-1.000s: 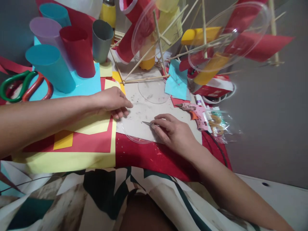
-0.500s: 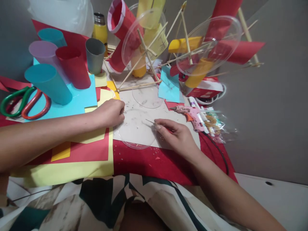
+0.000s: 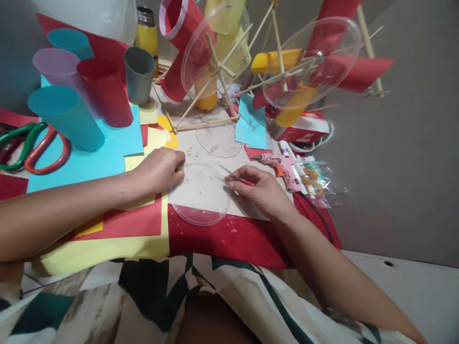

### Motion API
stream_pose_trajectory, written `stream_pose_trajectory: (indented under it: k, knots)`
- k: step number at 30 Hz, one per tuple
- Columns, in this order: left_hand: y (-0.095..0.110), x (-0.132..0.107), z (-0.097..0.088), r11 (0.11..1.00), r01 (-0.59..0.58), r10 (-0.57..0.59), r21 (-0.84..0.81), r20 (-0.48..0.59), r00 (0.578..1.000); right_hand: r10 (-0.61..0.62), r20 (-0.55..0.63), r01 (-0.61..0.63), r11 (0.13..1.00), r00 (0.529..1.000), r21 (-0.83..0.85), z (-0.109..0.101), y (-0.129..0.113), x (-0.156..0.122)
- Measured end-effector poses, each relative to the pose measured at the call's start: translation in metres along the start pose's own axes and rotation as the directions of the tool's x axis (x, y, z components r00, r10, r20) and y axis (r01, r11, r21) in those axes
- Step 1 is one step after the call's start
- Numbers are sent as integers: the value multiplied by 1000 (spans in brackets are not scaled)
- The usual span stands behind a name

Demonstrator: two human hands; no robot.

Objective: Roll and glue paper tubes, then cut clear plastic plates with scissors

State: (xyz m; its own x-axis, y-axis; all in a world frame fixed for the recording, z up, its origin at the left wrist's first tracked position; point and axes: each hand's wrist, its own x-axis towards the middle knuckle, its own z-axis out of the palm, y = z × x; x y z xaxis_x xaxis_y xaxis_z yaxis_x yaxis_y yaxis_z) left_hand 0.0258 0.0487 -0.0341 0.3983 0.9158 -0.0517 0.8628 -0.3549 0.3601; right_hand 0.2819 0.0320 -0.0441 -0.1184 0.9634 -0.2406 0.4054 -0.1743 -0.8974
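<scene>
My right hand (image 3: 256, 186) is closed around a thin, pointed metal tool with a red handle (image 3: 248, 182); its tip points left, over the right side of a clear plastic disc (image 3: 201, 223). The disc lies flat across the pale board (image 3: 247, 208) and the red cloth. At the disc's upper left rim rests my left hand (image 3: 165, 167), its fingers curled into a fist; what they hold, if anything, is hidden. A second clear disc (image 3: 218, 155) lies just behind. Right of my right hand is a pink glue gun (image 3: 285, 169).
Colored paper tubes (image 3: 105, 95) and large scissors (image 3: 50, 162) are at the left, on blue paper. Behind stands a stick frame (image 3: 204, 126) with clear discs and red and yellow tubes. A yellow bottle (image 3: 147, 40) stands at the back. Bagged rubber bands (image 3: 313, 181) lie at the right.
The near clear disc has slid slightly left and toward me. The tool has tilted in my right hand, and more of its red handle shows. My left hand stays closed at the rim.
</scene>
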Motion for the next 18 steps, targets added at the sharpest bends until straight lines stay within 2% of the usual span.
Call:
stream_pose_trajectory:
  k: [3, 6, 13, 18]
  knots:
    - [2, -3, 1, 995, -45, 43, 92, 14, 999, -155, -43, 145, 975, 987, -170, 4, 0, 3]
    - [4, -7, 2, 981, -64, 61, 183, 21, 998, -205, -58, 188, 957, 977, -222, 7, -1, 7]
    - [6, -8, 0, 988, -51, 44, 147, 49, 998, -58, -92, 56, 998, 994, -24, 9, -6, 11]
    - [4, -8, 1, 989, -69, 65, 128, 35, 997, -44, -85, 48, 998, 995, 48, 9, -4, 7]
